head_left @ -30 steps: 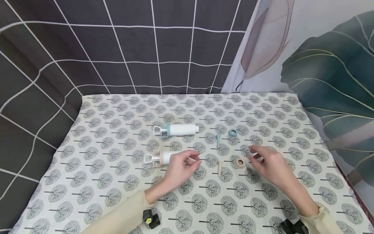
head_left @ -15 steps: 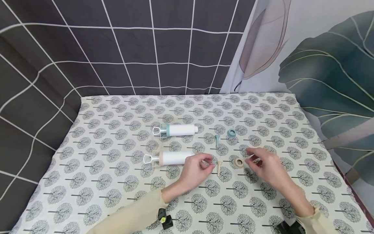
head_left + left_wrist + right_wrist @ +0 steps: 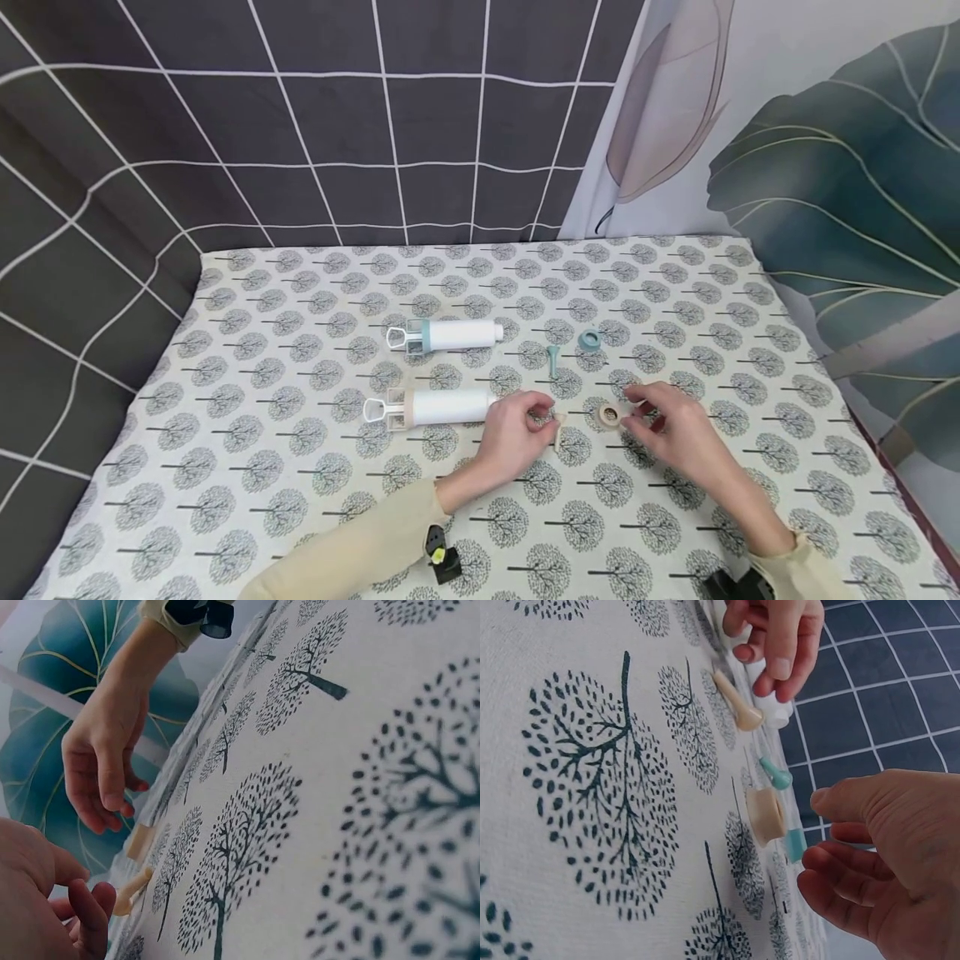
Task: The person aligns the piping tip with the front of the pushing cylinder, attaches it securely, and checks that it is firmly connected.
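Observation:
My left hand (image 3: 516, 435) hovers by a small beige flared stem piece (image 3: 558, 435), fingers loosely bent. In the left wrist view a gap shows between its fingertips and that stem piece (image 3: 135, 891). My right hand (image 3: 678, 429) is just right of a beige ring (image 3: 602, 420), thumb and fingers apart and holding nothing. The right wrist view shows the ring (image 3: 765, 817) standing short of those fingertips. Left of my left hand lies a white tube (image 3: 450, 407) with a beige collar and a looped plunger handle; its right end sits close to the knuckles.
Farther back lies a matching white tube (image 3: 461, 334) with a teal collar. A teal flared stem piece (image 3: 553, 362) and a teal ring (image 3: 582, 342) are to its right. All rest on a tree-print cloth (image 3: 300, 500); a dark grid-patterned curtain (image 3: 330, 117) hangs behind.
My left hand has moved right, off the beige-collared tube to the beige stem piece. My right hand has shifted slightly left, closer to the beige ring. The other pieces stay put.

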A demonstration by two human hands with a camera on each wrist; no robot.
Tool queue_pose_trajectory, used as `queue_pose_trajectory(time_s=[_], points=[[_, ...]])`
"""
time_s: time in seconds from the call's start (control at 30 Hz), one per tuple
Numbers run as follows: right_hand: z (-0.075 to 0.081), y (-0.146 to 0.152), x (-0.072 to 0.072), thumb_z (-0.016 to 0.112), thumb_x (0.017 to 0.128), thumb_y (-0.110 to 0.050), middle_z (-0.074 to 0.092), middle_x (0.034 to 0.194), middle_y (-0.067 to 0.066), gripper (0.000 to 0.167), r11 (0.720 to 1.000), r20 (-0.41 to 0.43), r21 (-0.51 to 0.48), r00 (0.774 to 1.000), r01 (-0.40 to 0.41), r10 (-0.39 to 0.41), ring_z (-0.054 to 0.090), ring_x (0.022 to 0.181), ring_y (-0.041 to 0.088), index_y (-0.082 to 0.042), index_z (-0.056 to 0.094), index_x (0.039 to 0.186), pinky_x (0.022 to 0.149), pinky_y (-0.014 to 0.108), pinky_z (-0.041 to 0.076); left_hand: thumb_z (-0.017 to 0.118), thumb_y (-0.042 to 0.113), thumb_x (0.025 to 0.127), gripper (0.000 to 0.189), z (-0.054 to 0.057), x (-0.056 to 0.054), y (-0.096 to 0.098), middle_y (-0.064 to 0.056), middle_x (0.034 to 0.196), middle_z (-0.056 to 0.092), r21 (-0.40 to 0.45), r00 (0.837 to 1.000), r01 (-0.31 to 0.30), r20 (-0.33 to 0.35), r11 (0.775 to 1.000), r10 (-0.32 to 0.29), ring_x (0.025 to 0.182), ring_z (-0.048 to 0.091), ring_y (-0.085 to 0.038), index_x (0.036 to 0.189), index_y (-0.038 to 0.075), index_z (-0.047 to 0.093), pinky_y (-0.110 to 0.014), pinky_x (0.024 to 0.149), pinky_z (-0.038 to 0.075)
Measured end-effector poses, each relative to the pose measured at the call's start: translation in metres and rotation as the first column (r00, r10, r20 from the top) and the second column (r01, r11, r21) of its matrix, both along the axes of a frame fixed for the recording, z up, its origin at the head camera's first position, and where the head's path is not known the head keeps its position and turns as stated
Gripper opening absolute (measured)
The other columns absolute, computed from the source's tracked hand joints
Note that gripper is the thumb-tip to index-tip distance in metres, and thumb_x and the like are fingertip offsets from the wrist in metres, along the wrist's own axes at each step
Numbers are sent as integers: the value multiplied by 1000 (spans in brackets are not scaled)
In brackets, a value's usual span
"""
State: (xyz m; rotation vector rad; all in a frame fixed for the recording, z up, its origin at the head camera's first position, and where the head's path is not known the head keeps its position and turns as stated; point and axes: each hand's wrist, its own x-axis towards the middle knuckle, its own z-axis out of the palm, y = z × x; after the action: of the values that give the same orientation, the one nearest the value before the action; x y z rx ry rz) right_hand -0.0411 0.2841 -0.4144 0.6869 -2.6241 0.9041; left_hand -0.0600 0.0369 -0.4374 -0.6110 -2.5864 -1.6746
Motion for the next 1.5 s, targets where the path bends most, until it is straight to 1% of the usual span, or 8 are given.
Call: queue_pose_trajectory(time_s=[0.27,0.4,0.57,0.73,0.93,1.17,1.37,1.5], points=[[-3,-2,0,85,66,9,65,90,9,45,1000,7,-19,1000,7,-7,63,72,19,7,67,107,57,24,55,79,-1,80,26,-5,-4,7,-12,93,69,-52,999,-32,-23,998,31,65,59,-4,105,-3,71,-17,69,51],[-4,-2,0,86,66,9,65,91,10,47,1000,19,-21,1000,13,-13,62,73,19,7,66,109,57,25,55,79,0,79,26,-6,-6,9,-10,90,69,-84,998,-47,-56,995,43,67,59,-7,104,-1,72,-24,76,49],[-7,-2,0,86,67,7,64,90,9,48,999,47,-2,998,33,-32,61,73,17,7,66,111,58,24,55,79,1,79,25,-6,-7,9,-7,89,68,-112,998,-51,-37,992,47,69,58,-9,103,1,73,-26,77,48],[-9,-3,-1,86,68,4,63,89,6,48,998,84,13,995,55,-56,60,73,17,6,66,111,59,26,55,79,2,80,25,-6,-8,10,-7,91,69,-135,999,-31,-11,990,30,75,61,-13,104,2,73,-25,78,48],[-9,-7,0,87,69,2,62,91,6,48,997,106,29,992,71,-74,59,73,17,5,66,111,60,26,55,79,2,80,23,-6,-10,11,-5,88,70,-154,1000,-5,-19,988,3,77,61,-12,102,2,74,-25,78,48],[-11,-12,0,86,72,-1,60,91,3,46,996,165,36,982,81,-86,58,75,16,2,66,112,63,26,54,78,3,81,18,-6,-12,12,-4,88,71,-175,999,17,-42,984,-25,80,63,-14,99,3,75,-32,85,46],[-14,-14,-2,86,74,-2,59,91,2,42,996,171,46,982,75,-82,53,73,14,1,66,111,59,24,50,78,4,79,12,-10,-13,13,-2,84,70,-180,995,12,-95,984,-29,77,61,-12,91,6,76,-29,80,46],[-15,-14,-2,85,74,-3,60,92,3,41,996,177,50,980,77,-85,53,73,13,0,67,110,60,25,50,78,5,79,9,-9,-13,13,0,83,69,-193,996,19,-83,981,-35,76,59,-10,87,8,75,-28,79,46]])
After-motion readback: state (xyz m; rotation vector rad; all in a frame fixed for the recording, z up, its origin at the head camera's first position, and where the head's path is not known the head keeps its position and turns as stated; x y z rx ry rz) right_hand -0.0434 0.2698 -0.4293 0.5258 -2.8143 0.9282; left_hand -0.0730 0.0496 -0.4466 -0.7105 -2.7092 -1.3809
